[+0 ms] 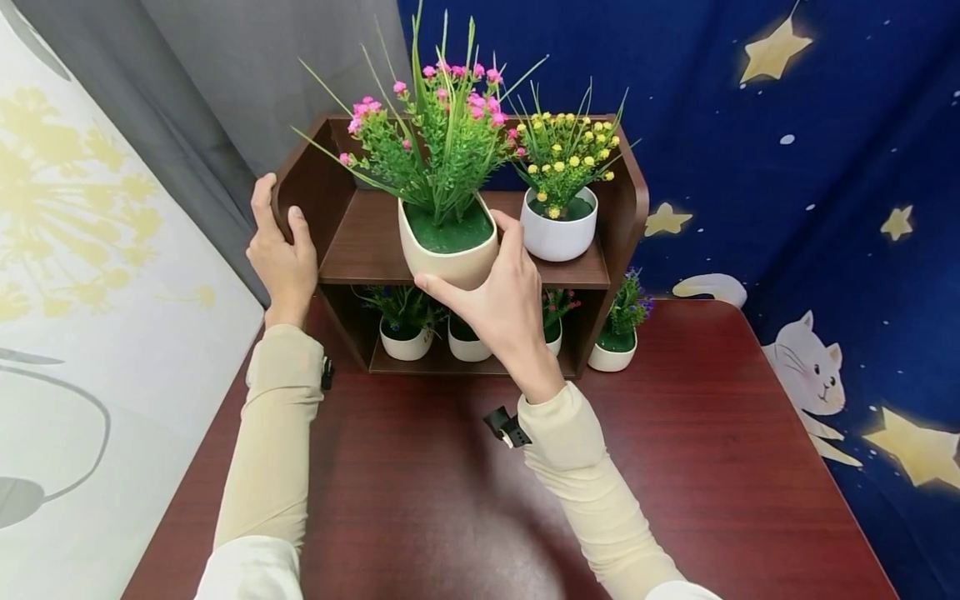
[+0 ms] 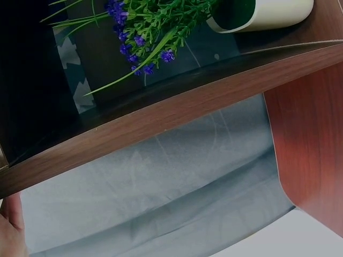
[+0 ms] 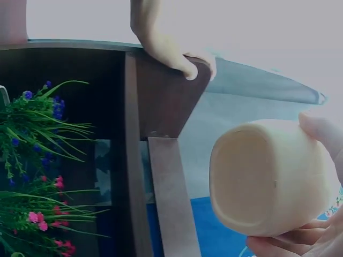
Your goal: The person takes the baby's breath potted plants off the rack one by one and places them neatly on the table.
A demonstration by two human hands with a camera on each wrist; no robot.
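Right hand (image 1: pixel 506 304) is pinching pink-flowered cream pot (image 1: pixel 450 268) from its right, off the upper board (image 1: pixel 367 242), left of yellow-flowered white pot (image 1: pixel 558 232); left hand (image 1: pixel 282 260) is gripping shelf's left side panel (image 1: pixel 311 196).

Bright light is casting glare and shadow across the tabletop (image 1: pixel 420 483), while darkness is filling the shelf (image 1: pixel 367 250) in dimmer wrist views.

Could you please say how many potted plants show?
6: pink-flowered plant in the right hand, yellow-flowered plant on the upper shelf, three plants below, one beside the rack; others may be hidden.
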